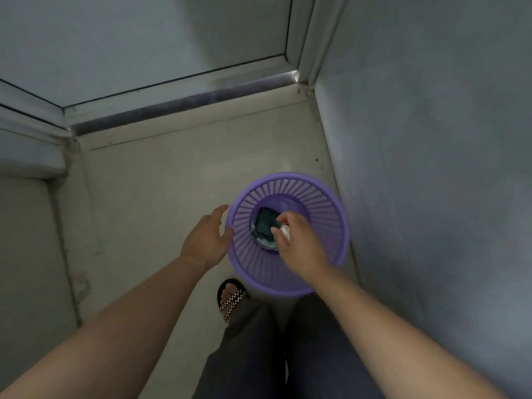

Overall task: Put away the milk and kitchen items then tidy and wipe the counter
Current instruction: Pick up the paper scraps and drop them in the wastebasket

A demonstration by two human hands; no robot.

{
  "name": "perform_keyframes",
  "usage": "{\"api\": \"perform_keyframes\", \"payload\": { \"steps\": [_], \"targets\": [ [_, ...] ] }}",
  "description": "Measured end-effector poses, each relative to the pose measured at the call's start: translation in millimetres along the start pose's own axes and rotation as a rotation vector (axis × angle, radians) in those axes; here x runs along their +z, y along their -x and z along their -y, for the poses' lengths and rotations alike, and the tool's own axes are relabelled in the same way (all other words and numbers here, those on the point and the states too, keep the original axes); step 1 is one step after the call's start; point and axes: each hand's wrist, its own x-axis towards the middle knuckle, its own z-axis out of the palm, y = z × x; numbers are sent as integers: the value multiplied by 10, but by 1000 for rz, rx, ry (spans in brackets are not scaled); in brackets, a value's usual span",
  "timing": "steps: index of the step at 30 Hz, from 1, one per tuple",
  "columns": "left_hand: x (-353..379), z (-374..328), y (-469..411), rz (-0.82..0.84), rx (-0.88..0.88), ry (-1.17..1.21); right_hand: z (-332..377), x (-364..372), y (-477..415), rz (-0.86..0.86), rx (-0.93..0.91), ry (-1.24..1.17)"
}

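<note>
A purple slatted waste basket stands on the floor by the right wall. At its bottom lies dark green and white rubbish. My right hand hangs over the basket's opening, fingers pinched on a small white crumpled scrap. My left hand is open, fingers apart, with its fingertips at the basket's left rim. No milk or counter is in view.
A grey wall runs along the right. A door with a metal threshold closes the far end. The floor is pale tile. My foot in a checkered sandal stands just below the basket.
</note>
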Motion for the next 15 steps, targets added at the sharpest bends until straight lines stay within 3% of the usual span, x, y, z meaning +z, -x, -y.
{"api": "perform_keyframes", "payload": {
  "steps": [7,11,15],
  "targets": [
    [257,101,-306,-137,111,55,-336,330,-416,22,-16,155],
    [202,117,-282,-47,92,72,-384,244,-336,83,19,230],
    [-87,-25,-61,49,11,-10,-160,-17,11,67,49,138]
  ]
}}
